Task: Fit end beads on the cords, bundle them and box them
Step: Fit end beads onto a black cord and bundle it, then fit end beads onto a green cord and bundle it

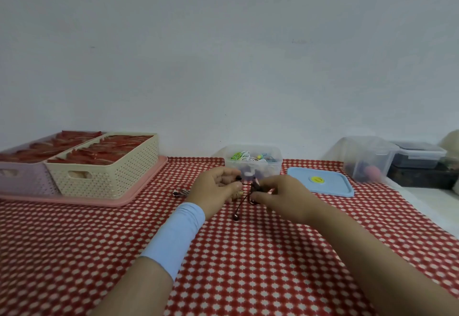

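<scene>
A single camera sat on the person's head, looking forward and only slightly down across the table [248,266] toward a pale wall [223,55], which filled the upper half of the wide-angle frame. The forearms entered from the bottom edge. The left hand [218,188] and right hand [282,197], pinching a dark cord [242,204] between them, lay just below centre, close to the lens. A cream basket [106,166] sat at the left margin and a clear tub [367,159] at the right.
</scene>
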`<state>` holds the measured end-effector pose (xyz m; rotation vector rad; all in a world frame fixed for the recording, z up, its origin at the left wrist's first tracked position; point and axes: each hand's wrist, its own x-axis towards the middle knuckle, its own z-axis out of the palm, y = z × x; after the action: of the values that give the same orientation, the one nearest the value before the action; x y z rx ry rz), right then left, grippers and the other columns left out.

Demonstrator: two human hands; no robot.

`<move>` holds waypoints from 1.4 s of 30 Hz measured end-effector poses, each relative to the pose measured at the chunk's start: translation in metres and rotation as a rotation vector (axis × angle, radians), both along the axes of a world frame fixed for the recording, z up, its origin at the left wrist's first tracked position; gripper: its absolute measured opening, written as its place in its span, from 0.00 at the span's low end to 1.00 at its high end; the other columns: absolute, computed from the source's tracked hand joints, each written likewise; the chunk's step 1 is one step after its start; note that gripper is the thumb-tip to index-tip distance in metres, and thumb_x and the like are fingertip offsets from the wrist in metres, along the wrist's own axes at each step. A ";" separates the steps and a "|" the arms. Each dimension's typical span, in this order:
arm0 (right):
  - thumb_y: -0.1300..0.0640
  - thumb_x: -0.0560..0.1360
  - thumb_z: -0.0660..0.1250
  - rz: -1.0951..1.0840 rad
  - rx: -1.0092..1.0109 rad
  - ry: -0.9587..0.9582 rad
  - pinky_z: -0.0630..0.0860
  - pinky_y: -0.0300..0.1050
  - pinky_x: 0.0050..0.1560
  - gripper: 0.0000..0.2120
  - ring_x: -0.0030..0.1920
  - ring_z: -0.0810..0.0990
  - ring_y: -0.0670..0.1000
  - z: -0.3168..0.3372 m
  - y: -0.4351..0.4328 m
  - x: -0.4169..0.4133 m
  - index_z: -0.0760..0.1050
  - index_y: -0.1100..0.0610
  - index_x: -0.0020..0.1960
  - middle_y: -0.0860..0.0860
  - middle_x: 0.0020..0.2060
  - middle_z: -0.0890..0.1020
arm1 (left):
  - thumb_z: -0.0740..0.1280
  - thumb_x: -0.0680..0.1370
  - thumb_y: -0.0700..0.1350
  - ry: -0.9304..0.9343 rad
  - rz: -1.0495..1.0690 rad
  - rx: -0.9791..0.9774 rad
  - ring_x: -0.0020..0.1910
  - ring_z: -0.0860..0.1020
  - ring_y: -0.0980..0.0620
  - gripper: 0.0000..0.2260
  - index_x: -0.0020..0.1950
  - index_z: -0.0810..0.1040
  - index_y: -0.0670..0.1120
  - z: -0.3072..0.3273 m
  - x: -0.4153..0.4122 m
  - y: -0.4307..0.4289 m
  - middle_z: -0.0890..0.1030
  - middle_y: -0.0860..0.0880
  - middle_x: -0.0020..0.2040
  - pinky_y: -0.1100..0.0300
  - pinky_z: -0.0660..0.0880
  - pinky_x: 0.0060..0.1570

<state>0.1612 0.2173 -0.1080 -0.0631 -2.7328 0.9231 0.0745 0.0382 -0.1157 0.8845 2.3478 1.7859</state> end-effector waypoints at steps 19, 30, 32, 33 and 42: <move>0.56 0.73 0.77 -0.106 0.184 0.108 0.72 0.40 0.41 0.09 0.42 0.78 0.47 0.086 0.072 -0.130 0.81 0.53 0.52 0.50 0.48 0.84 | 0.72 0.75 0.48 0.166 0.108 -0.382 0.48 0.79 0.54 0.09 0.54 0.82 0.51 0.071 -0.120 0.090 0.80 0.55 0.45 0.62 0.73 0.49; 0.57 0.77 0.62 -0.068 0.640 -0.183 0.72 0.49 0.59 0.18 0.58 0.73 0.52 0.039 0.096 -0.133 0.82 0.41 0.61 0.47 0.54 0.83 | 0.61 0.82 0.44 0.276 -0.016 -0.551 0.57 0.78 0.54 0.12 0.60 0.81 0.53 0.030 -0.132 0.104 0.80 0.53 0.61 0.61 0.72 0.59; 0.60 0.75 0.60 -0.063 0.630 -0.174 0.69 0.50 0.63 0.24 0.61 0.73 0.53 0.042 0.093 -0.128 0.78 0.43 0.67 0.46 0.57 0.83 | 0.61 0.82 0.44 0.293 -0.051 -0.605 0.58 0.78 0.53 0.12 0.61 0.81 0.53 0.031 -0.129 0.102 0.80 0.53 0.62 0.58 0.72 0.62; 0.61 0.75 0.59 -0.054 0.622 -0.178 0.68 0.50 0.65 0.26 0.61 0.73 0.52 0.044 0.091 -0.125 0.76 0.42 0.69 0.45 0.58 0.83 | 0.61 0.82 0.44 0.300 -0.051 -0.615 0.59 0.77 0.53 0.12 0.61 0.81 0.53 0.033 -0.127 0.100 0.80 0.53 0.62 0.57 0.72 0.63; 0.63 0.78 0.60 -0.061 0.517 0.004 0.73 0.49 0.65 0.20 0.62 0.77 0.51 0.070 0.048 -0.105 0.80 0.48 0.65 0.47 0.63 0.81 | 0.63 0.81 0.46 0.359 0.051 -0.522 0.53 0.76 0.56 0.10 0.59 0.80 0.54 0.051 -0.106 0.048 0.80 0.56 0.56 0.60 0.72 0.56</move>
<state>0.0563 0.2653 -0.0381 -0.0460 -2.8533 0.1806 -0.0317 0.0866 -0.0644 1.1262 2.8659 0.9882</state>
